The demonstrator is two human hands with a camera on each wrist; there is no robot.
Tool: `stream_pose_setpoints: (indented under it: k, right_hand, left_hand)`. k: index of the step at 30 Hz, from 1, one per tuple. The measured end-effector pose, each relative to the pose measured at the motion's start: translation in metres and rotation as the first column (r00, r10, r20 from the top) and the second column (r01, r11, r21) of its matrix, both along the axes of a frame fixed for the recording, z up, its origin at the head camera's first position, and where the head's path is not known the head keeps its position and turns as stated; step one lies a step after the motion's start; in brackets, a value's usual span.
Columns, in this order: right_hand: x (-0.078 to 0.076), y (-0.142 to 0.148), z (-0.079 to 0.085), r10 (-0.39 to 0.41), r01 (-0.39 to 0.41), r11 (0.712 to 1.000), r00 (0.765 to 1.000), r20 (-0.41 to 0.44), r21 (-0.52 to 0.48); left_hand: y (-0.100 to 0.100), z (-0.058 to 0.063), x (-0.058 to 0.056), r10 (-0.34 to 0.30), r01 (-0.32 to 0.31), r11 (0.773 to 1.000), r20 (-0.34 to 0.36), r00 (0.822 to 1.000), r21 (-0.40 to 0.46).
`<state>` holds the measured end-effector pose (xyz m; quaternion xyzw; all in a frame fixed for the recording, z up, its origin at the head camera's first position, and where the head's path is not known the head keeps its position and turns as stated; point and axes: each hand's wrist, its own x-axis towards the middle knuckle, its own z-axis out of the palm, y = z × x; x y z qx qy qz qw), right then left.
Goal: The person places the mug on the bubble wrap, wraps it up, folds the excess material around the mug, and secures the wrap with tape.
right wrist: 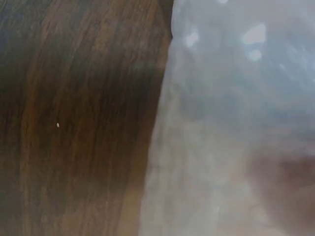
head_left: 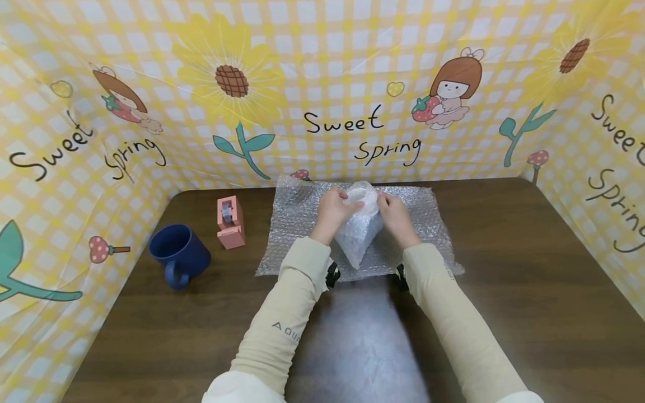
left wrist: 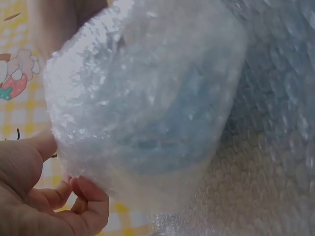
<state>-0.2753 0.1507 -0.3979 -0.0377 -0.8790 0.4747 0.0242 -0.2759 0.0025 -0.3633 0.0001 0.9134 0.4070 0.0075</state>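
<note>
In the head view a bundle of bubble wrap [head_left: 356, 238], narrowing toward the person, stands over a flat bubble wrap sheet [head_left: 294, 224]. My left hand [head_left: 332, 210] grips the left side of its rounded upper edge, thumb on the near side. At the right of that edge, my right hand [head_left: 398, 217] pinches the wrap. The left wrist view shows the wrapped bundle [left wrist: 147, 98] close up, with fingers [left wrist: 91, 196] on its edge. A bluish shape shows through the layers; its kind cannot be told. The right wrist view is blurred, with pale wrap [right wrist: 206, 123] over the wood.
A dark blue mug [head_left: 180, 252] stands at the left on the brown wooden table [head_left: 514, 291]. A pink tape dispenser [head_left: 231, 224] sits between mug and sheet. Yellow checked cloth [head_left: 322, 73] walls the back and both sides.
</note>
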Motion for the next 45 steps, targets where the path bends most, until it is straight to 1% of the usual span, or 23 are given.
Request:
stream_pose_setpoints:
  k: [4, 12, 15, 17, 19, 21, 25, 29, 34, 37, 42, 45]
  right_hand:
    - [-0.001, -0.001, 0.001, 0.012, -0.012, 1.0, 1.0, 0.019, -0.003]
    - [-0.001, -0.001, 0.002, 0.0, -0.001, 1.0, 0.999, 0.039, 0.013]
    - [-0.001, -0.001, 0.003, -0.012, 0.012, 1.0, 0.999, 0.029, 0.02]
    - [-0.001, -0.001, 0.003, -0.019, 0.019, 1.0, 1.0, 0.024, 0.021]
    - [-0.001, 0.0, 0.003, -0.019, 0.018, 0.999, 1.0, 0.015, 0.027]
    - [-0.001, 0.0, 0.002, -0.019, 0.019, 0.999, 1.0, 0.009, 0.025]
    - [-0.002, 0.002, 0.002, -0.011, 0.011, 1.0, 1.0, 0.021, 0.023]
    - [-0.001, 0.003, 0.005, -0.002, 0.0, 0.999, 0.999, 0.048, 0.038]
    - [0.002, 0.002, 0.01, 0.009, -0.013, 0.997, 0.999, 0.049, 0.074]
    - [0.003, 0.001, 0.012, 0.014, -0.02, 0.995, 0.998, 0.06, 0.094]
    - [0.002, -0.001, 0.014, 0.01, -0.027, 0.99, 0.992, 0.123, 0.135]
    - [0.001, 0.0, 0.016, 0.01, -0.04, 0.985, 0.984, 0.178, 0.165]
  left_hand:
    - [-0.004, -0.001, -0.002, -0.026, 0.026, 0.999, 0.015, 1.0, 0.02]
    - [-0.013, 0.001, -0.003, -0.114, 0.114, 0.993, 0.053, 0.992, 0.006]
    - [-0.016, 0.001, -0.002, -0.149, 0.149, 0.989, 0.05, 0.988, -0.005]
    - [-0.017, 0.001, -0.002, -0.172, 0.172, 0.985, 0.037, 0.984, -0.001]
    - [-0.018, 0.001, -0.001, -0.191, 0.19, 0.982, 0.025, 0.981, 0.017]
    - [-0.02, 0.0, 0.001, -0.205, 0.204, 0.977, 0.027, 0.978, 0.061]
    - [-0.025, -0.003, 0.002, -0.22, 0.207, 0.962, 0.052, 0.974, 0.178]
    - [-0.028, -0.005, 0.004, -0.226, 0.204, 0.946, 0.064, 0.972, 0.252]
    - [-0.031, -0.006, 0.006, -0.235, 0.202, 0.932, 0.077, 0.969, 0.301]
    - [-0.032, -0.006, 0.008, -0.234, 0.202, 0.933, 0.079, 0.969, 0.297]
    - [-0.032, -0.006, 0.009, -0.228, 0.18, 0.923, 0.107, 0.968, 0.34]
    - [-0.032, -0.006, 0.008, -0.222, 0.163, 0.916, 0.127, 0.967, 0.366]
